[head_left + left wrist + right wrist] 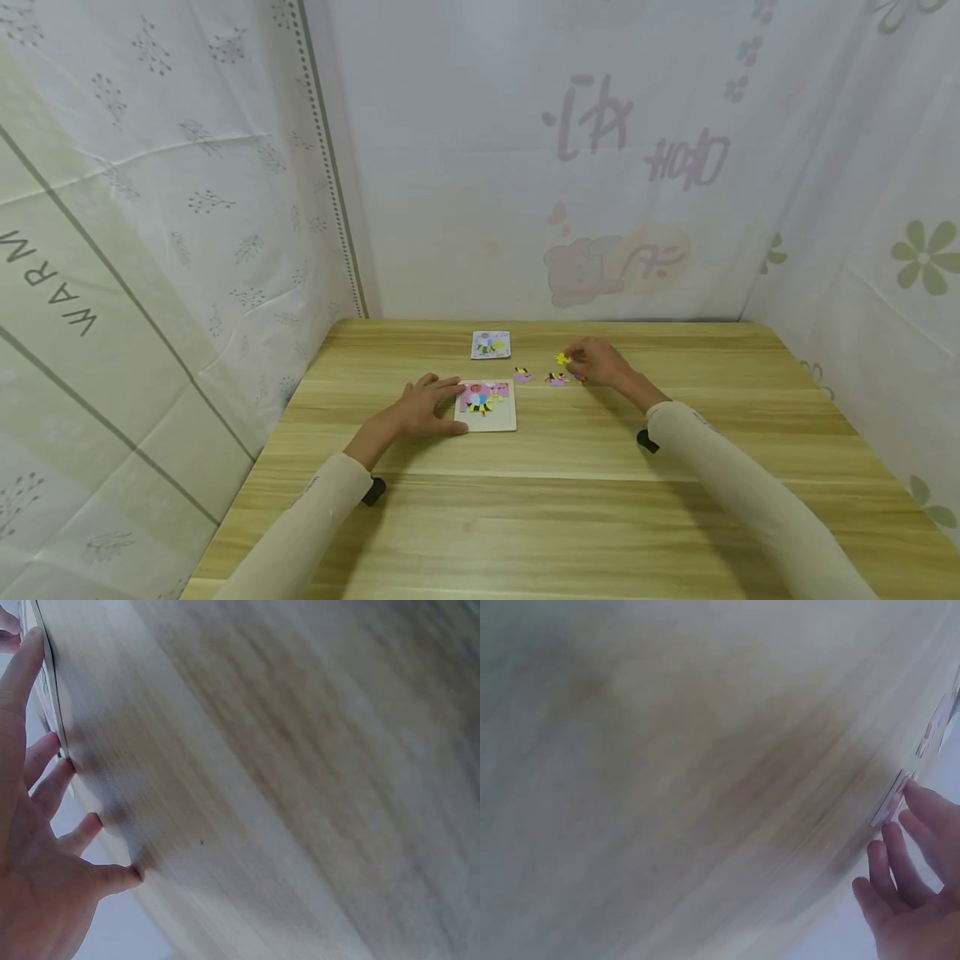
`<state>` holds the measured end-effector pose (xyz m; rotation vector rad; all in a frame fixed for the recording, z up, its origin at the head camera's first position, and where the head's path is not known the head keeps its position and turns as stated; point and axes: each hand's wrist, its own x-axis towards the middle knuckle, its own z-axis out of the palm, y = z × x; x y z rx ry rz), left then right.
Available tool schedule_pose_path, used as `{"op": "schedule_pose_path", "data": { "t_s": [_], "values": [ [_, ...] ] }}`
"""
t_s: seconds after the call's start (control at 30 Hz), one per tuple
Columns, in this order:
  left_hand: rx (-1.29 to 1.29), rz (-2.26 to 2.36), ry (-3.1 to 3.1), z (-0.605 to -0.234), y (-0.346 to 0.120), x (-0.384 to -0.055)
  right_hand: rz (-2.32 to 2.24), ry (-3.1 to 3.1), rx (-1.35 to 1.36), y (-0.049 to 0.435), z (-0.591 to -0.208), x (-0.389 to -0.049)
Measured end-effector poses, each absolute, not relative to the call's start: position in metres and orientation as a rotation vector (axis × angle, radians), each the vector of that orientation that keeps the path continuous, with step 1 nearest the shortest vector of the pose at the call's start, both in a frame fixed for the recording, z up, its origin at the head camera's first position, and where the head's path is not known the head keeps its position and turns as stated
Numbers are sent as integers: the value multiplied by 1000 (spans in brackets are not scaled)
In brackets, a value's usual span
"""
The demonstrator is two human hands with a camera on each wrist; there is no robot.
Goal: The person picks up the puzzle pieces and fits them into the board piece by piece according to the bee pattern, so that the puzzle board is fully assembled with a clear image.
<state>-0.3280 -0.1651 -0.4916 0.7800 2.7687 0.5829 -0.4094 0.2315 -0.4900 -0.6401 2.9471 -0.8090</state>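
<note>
A square puzzle board lies on the table, with a partly assembled bee picture in its upper part and a bare pale area below. My left hand rests at its left side with fingers spread; the thumb touches the lower left corner and the index finger the upper left. With thumb and fingertips, my right hand pinches the edge of a yellow puzzle piece. Just below that hand lies another puzzle piece, partly hidden. In the right wrist view a pinkish piece shows beside the fingertips.
Two loose pieces, one pink and yellow and one with black stripes, lie between board and right hand. Behind the board is a square picture card with a bee. Printed curtains surround the wooden table.
</note>
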Motion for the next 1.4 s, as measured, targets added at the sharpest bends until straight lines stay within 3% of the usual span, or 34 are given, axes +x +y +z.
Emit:
{"op": "schedule_pose_path", "data": {
  "t_s": [0.5, 1.03, 1.4],
  "values": [
    [770, 574, 2785, -493, -165, -328, -781, 2901, -978, 229, -494, -415],
    [783, 582, 2782, -493, -165, -328, -774, 2933, -1308, 211, -485, -396],
    [773, 602, 2773, -488, -164, -325, -724, 2884, -1279, 193, -481, -380]
  ]
}}
